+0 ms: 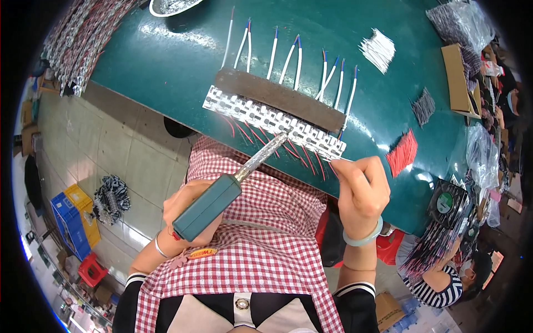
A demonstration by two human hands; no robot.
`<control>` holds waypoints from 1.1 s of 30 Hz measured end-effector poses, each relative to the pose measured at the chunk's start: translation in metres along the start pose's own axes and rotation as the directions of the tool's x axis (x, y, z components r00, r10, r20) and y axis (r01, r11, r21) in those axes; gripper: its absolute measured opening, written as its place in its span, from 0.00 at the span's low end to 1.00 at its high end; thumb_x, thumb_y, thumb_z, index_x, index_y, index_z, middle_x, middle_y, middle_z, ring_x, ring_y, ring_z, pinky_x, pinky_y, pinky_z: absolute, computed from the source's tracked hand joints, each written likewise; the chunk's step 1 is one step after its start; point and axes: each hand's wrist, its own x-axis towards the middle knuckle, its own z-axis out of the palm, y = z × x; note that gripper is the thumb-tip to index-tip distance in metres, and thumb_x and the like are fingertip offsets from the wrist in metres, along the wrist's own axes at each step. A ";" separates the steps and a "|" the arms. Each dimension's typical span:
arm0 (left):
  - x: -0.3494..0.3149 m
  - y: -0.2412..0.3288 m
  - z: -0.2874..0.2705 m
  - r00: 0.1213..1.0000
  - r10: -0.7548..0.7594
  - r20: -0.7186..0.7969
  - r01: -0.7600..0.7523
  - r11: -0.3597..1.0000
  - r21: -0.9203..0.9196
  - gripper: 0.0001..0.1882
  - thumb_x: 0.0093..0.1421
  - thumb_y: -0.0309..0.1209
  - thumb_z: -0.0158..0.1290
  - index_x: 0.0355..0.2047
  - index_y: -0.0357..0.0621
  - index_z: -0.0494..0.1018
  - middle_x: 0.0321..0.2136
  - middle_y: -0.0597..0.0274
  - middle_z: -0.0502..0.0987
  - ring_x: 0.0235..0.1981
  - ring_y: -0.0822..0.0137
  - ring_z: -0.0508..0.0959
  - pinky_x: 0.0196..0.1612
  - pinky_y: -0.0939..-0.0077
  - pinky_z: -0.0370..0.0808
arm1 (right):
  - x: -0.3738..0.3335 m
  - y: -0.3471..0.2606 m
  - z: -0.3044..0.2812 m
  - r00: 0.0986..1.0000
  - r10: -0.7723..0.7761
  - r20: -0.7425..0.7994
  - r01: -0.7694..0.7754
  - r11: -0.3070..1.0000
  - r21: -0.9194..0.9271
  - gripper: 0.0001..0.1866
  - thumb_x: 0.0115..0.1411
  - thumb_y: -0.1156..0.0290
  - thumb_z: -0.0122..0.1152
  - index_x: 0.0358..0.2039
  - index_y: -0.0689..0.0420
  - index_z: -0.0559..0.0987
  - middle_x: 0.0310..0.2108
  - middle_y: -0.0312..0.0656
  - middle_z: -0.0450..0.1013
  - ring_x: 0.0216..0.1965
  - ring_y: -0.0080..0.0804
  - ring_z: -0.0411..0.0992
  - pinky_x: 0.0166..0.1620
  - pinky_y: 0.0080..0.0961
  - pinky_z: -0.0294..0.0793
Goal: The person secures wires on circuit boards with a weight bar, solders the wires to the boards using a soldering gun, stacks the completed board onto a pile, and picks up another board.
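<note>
From the head view I see my left hand (186, 213) wrapped around the teal handle of a soldering iron (222, 191), fingers closed tight on it. The iron's metal shaft slants up and to the right, and its tip sits at the lower edge of a silvery perforated metal strip (266, 117) lying at the near edge of the green worktop (166, 61).

My right hand (361, 188) is curled shut just beside the strip's right end, its fingers pinched together on something thin; I cannot tell exactly what. A pale green bangle (363, 236) rings that wrist.

A dark brown bar (277, 97) lies on top of the strip along its far side. White wires with blue tips (294, 58) fan out from under the bar across the worktop, and thin red wires (250, 133) stick out below the strip toward me.

Further right on the worktop lie a bundle of red wire pieces (402, 152), a bundle of white pieces (378, 50) and a small dark bundle (425, 105). A red-checked apron (250, 250) covers my lap.
</note>
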 end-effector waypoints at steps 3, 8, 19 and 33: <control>0.000 0.000 0.001 1.000 -0.021 0.007 0.021 1.000 -0.015 0.12 0.50 0.18 0.63 0.36 0.27 0.79 0.33 0.45 0.80 0.31 0.52 0.84 0.33 0.67 0.80 | 0.008 -0.005 0.013 0.998 -0.057 -0.032 0.061 0.989 0.134 0.14 0.44 0.86 0.70 0.32 0.58 0.83 0.24 0.39 0.67 0.26 0.36 0.69 0.26 0.31 0.68; 0.002 -0.001 -0.001 1.000 0.001 0.032 -0.001 1.000 -0.013 0.11 0.50 0.18 0.63 0.36 0.28 0.79 0.33 0.46 0.81 0.31 0.54 0.84 0.33 0.69 0.80 | 0.012 0.009 0.045 0.996 -0.089 -0.023 0.092 0.980 0.177 0.12 0.45 0.83 0.71 0.32 0.57 0.83 0.23 0.39 0.64 0.25 0.34 0.68 0.26 0.30 0.66; 0.001 -0.002 0.002 0.999 -0.037 0.021 0.038 0.999 -0.031 0.10 0.47 0.17 0.64 0.32 0.28 0.79 0.30 0.48 0.80 0.28 0.57 0.83 0.29 0.71 0.79 | 0.016 0.011 0.050 0.993 -0.097 0.067 0.087 0.987 0.138 0.14 0.44 0.82 0.69 0.33 0.54 0.83 0.23 0.38 0.63 0.26 0.34 0.69 0.28 0.32 0.69; 0.001 -0.003 -0.003 0.992 -0.090 0.086 0.093 0.995 -0.038 0.10 0.45 0.17 0.64 0.29 0.29 0.78 0.27 0.50 0.77 0.25 0.57 0.81 0.27 0.71 0.78 | 0.020 0.009 0.048 0.989 -0.103 0.106 0.088 0.986 0.139 0.13 0.44 0.83 0.67 0.33 0.54 0.84 0.24 0.39 0.63 0.26 0.34 0.69 0.28 0.32 0.68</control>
